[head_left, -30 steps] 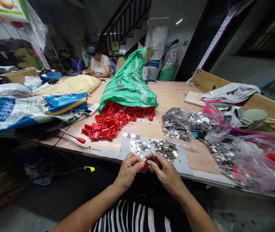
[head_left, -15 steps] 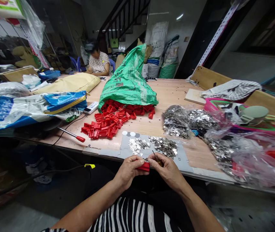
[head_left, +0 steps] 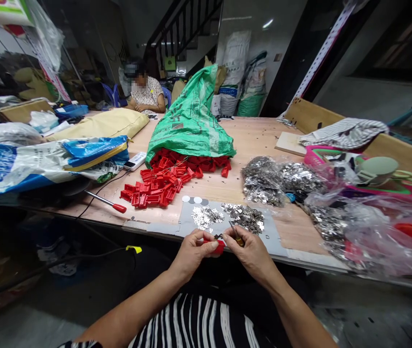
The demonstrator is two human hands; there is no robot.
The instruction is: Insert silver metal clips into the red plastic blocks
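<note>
My left hand (head_left: pixel 193 253) is closed round a small red plastic piece (head_left: pixel 219 247) at the table's near edge. My right hand (head_left: pixel 251 251) pinches a thin metal tool (head_left: pixel 235 233) whose tip meets the red piece. Just beyond my hands, two small heaps of shiny metal parts (head_left: pixel 232 217) lie on a grey mat (head_left: pixel 187 218). Farther back, a pile of red plastic pieces (head_left: pixel 165 181) spills out of a green sack (head_left: pixel 192 121).
Clear bags of metal parts (head_left: pixel 278 181) and a pink basket (head_left: pixel 314 155) crowd the right side. Blue-white sacks (head_left: pixel 46 159), a white remote (head_left: pixel 136 161) and a red-handled screwdriver (head_left: pixel 106 202) lie at left. Another person (head_left: pixel 144 92) sits at the far end.
My hands stay together at the table edge, shifting slightly up and back. The red piece is turned a little in my left hand; the view has tilted slightly.
</note>
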